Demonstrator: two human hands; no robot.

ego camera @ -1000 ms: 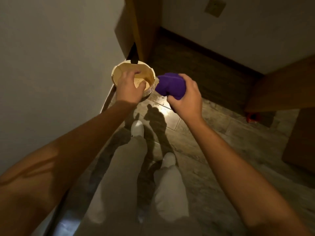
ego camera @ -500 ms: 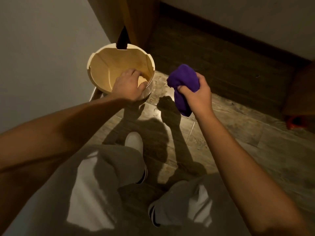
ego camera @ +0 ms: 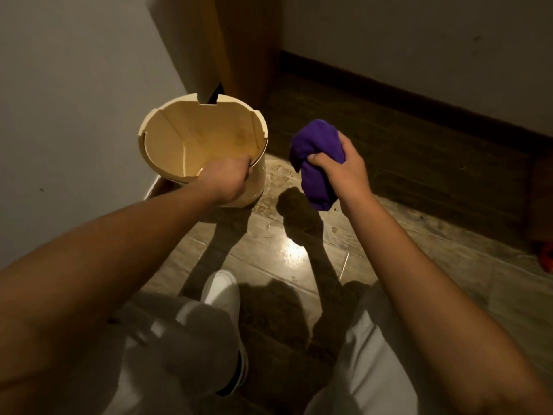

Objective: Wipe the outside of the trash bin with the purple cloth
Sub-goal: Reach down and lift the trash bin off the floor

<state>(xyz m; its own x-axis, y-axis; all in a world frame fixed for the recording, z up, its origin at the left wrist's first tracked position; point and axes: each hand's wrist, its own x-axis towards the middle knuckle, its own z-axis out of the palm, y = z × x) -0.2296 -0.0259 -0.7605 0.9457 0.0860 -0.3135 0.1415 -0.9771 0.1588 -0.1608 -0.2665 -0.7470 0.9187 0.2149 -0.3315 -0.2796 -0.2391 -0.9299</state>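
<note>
A round cream trash bin point(ego camera: 167, 127) stands on the floor by the left wall, open at the top and empty inside. My left hand point(ego camera: 229, 179) grips its near rim, fingers curled over the edge. My right hand point(ego camera: 344, 172) holds a bunched purple cloth point(ego camera: 317, 163) in the air just right of the bin, a small gap from its side. The cloth's lower end hangs below my fist. The bin's left outer wall is hidden from me.
A pale wall point(ego camera: 74, 100) runs close on the left of the bin. A wooden door frame point(ego camera: 245, 49) stands behind it. A dark baseboard point(ego camera: 419, 103) lines the far wall. My bent legs and a white shoe point(ego camera: 221, 290) rest on the tiled floor point(ego camera: 287, 244). A red object point(ego camera: 547, 259) sits at the right edge.
I have crouched lower and closer, so the bin looks bigger. My left hand shifted from inside the bin to gripping its near rim. The cloth stays in my right hand.
</note>
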